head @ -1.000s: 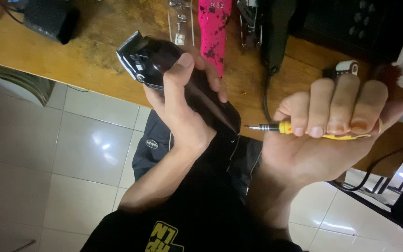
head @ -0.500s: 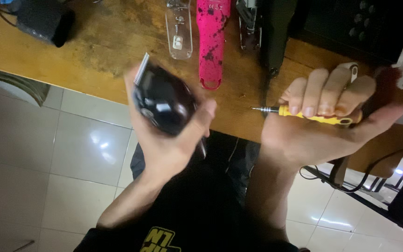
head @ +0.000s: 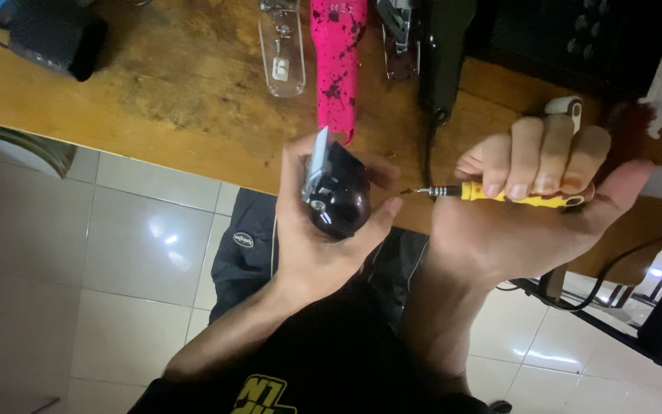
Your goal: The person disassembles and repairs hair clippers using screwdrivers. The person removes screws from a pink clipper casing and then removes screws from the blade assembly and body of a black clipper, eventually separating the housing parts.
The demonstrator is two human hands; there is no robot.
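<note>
My left hand [head: 312,253] grips a glossy black hair clipper [head: 336,192], held upright in front of the wooden table edge with its metal blade end [head: 316,165] turned up and left. My right hand [head: 526,207] is closed around a yellow-handled screwdriver [head: 519,195]. Its metal tip [head: 415,191] points left and sits a short gap from the clipper body, close to my left fingertips.
On the wooden table [head: 162,92] lie a pink black-speckled clipper [head: 338,65], a clear plastic clipper housing [head: 281,47], a dark clipper with a cord [head: 438,54] and a black object [head: 55,34] at the far left. White floor tiles [head: 116,253] lie below.
My left hand has turned the black clipper from lying flat and tilted to standing upright, and carried it right. The screwdriver tip has moved left, closer to the clipper.
</note>
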